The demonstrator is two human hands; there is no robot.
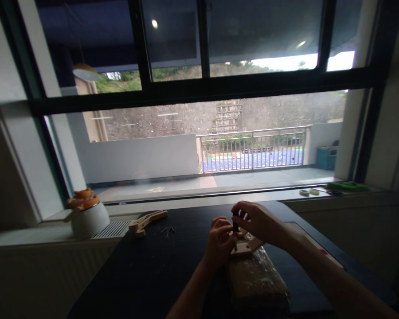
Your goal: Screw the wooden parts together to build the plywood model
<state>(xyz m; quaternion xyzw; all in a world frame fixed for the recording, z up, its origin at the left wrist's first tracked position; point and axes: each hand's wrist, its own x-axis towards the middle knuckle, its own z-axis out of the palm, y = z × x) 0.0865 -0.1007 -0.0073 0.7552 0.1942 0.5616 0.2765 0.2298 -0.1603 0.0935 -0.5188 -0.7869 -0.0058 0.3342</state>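
My right hand (pixel 257 221) grips a short black screwdriver (pixel 236 221), held upright with its lower end down at a light wooden piece (pixel 249 246). The fingers partly cover the tool, and its tip is hidden. My left hand (pixel 221 239) is closed on the left side of the wooden piece, close to the lower end of the screwdriver. Dark holes or fittings show on the wood. Under it lies a brown block (pixel 257 274) wrapped in shiny clear film.
On the dark table (pixel 146 270), several small screws (pixel 168 231) lie beside curved wooden parts (pixel 149 220). A flat board (pixel 314 243) lies under my right forearm. A white-and-orange pot (pixel 88 217) stands left on the sill. Tape rolls (pixel 305 192) and a green object (pixel 347 186) sit by the window.
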